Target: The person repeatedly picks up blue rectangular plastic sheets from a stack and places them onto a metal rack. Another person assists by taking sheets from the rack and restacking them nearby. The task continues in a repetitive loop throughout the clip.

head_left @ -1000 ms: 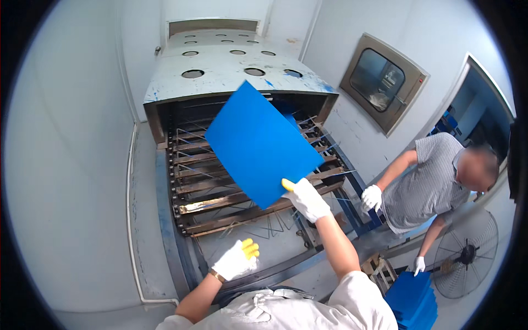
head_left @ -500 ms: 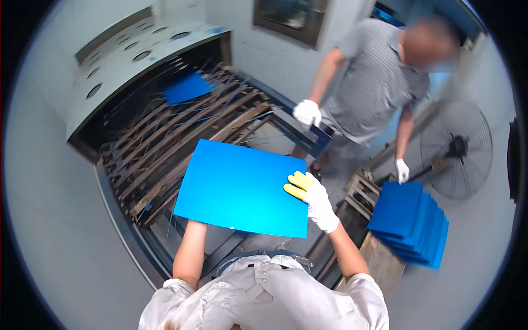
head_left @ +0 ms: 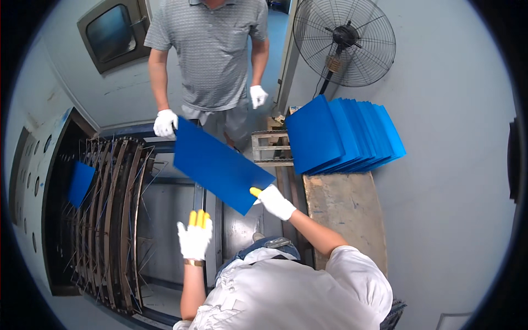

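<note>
Blue sheet (head_left: 220, 165) — right hand (head_left: 275, 201) gripping, left hand (head_left: 194, 237) free

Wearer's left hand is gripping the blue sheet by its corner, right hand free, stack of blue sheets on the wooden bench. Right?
Not quite: the hands are swapped. In the head view the right hand grips the blue sheet at its corner, while the left hand is free, fingers open. The stack of blue sheets does lie on the wooden bench.

A flat blue sheet (head_left: 220, 165) was held up in the air, tilted, with 1 corner pointing down. It was thin, smooth and shaped like a rectangle. The right hand (head_left: 275, 202), in a white glove with yellow tips, pinched its lower corner. The left hand (head_left: 195, 236) was below it, not touching.
</note>
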A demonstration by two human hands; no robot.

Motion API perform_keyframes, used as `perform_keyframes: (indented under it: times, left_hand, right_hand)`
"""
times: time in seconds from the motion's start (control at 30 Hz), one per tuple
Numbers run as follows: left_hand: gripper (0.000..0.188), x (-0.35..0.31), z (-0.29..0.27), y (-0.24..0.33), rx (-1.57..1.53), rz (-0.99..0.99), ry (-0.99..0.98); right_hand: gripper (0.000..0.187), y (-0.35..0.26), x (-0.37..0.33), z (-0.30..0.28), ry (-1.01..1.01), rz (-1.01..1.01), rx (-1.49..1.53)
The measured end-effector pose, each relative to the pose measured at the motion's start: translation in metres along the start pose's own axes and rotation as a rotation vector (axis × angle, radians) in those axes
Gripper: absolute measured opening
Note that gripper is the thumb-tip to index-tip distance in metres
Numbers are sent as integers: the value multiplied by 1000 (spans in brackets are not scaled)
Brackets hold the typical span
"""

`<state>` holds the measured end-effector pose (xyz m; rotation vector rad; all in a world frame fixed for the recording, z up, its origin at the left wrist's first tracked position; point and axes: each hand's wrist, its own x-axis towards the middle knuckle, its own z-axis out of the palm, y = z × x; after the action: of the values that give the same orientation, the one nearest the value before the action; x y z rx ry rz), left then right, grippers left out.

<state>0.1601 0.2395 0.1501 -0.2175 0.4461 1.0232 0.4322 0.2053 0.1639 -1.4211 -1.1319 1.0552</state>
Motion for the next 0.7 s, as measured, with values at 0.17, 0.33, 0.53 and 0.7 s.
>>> perform_keyframes:
  times: [0.17, 0.33, 0.53, 0.7]
  left_hand:
    - [58, -15, -59, -46, -71, -128, 201]
    - [55, -20, -94, -40, -127, -66, 272]
    - [51, -29, -94, -38, -117, 12, 302]
    - [43, -32, -107, -30, -63, 51, 367]
  right_hand:
    - [23, 27, 6, -60, 370, 216, -8]
    - [4, 58, 45, -114, 896, 101, 100]
    - [18, 81, 74, -166, 992, 68, -193]
    - [19, 71, 70, -156, 854, 269, -157]
